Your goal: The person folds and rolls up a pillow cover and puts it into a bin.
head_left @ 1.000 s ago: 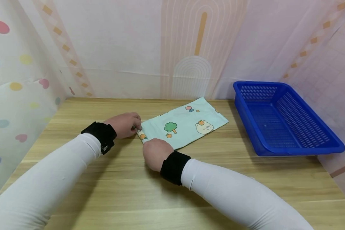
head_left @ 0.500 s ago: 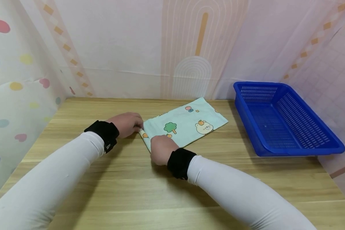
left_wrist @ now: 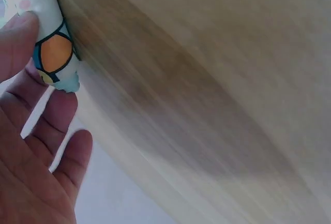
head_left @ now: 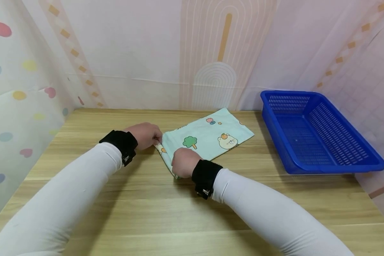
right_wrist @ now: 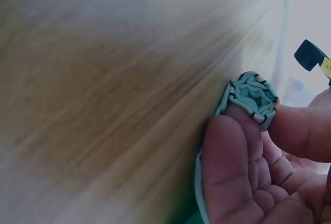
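Left hand (head_left: 144, 136), right hand (head_left: 185, 163), both pinch the mint cloth (head_left: 206, 137) by its rolled end, corner at the bench's (head_left: 140, 220) back edge!

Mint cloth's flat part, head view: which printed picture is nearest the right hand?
The green-topped tree on the mint cloth, just beyond the right hand; the cream bear, pink flower and small star all sit farther away.

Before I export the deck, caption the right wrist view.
Right hand pinching the rolled end of a printed mint cloth, wood-grain table behind.
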`<action>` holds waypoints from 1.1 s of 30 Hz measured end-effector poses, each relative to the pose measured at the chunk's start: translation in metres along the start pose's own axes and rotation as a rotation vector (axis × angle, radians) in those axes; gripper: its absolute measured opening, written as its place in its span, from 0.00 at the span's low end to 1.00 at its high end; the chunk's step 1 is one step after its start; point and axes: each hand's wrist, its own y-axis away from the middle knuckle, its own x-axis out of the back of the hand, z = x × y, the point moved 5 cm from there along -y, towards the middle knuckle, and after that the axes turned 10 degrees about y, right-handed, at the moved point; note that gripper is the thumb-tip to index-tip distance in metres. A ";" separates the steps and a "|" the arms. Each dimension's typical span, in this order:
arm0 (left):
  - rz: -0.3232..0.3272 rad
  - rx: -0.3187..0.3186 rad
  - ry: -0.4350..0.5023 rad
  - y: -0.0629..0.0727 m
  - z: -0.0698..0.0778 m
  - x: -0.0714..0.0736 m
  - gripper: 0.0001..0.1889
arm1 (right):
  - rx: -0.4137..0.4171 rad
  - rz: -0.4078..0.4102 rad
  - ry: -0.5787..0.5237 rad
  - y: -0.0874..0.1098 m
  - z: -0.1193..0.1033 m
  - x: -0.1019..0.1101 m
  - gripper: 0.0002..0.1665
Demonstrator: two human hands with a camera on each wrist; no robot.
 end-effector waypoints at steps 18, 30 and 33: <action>0.066 0.052 0.042 -0.011 -0.003 -0.003 0.11 | -0.010 0.078 -0.041 0.005 0.002 0.000 0.04; 0.182 -0.262 -0.107 0.004 -0.007 -0.014 0.11 | 0.031 0.140 0.265 0.019 -0.014 -0.004 0.10; 0.184 -0.282 -0.114 0.005 -0.007 -0.015 0.11 | 0.070 0.182 0.421 0.023 -0.025 -0.007 0.10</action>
